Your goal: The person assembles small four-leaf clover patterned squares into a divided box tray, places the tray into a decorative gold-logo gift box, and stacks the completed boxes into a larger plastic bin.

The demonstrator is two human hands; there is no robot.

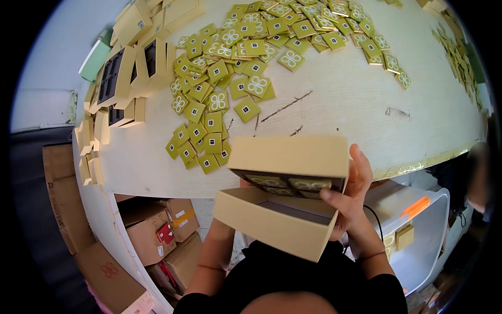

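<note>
My right hand [351, 196] grips a cream cardboard box half [290, 154], its fingers behind the right end and the thumb over the front edge. A dark insert [266, 180] inside that half carries green squares with white looped outlines. Just below it, an empty cream box half [272, 225] tilts down to the right, its open side up. My left hand [244, 182] is mostly hidden behind the two halves. A bit of skin shows at their left end, where it seems to hold the empty half. Both halves are held above the table's near edge.
Many green square tiles [213, 122] lie scattered across the pale table [334, 112]. Cream boxes [117, 76], some with dark inserts, are stacked at the left beside a light green container [97, 55]. Cardboard cartons [149, 227] sit below the table; a clear plastic bin [426, 246] stands at right.
</note>
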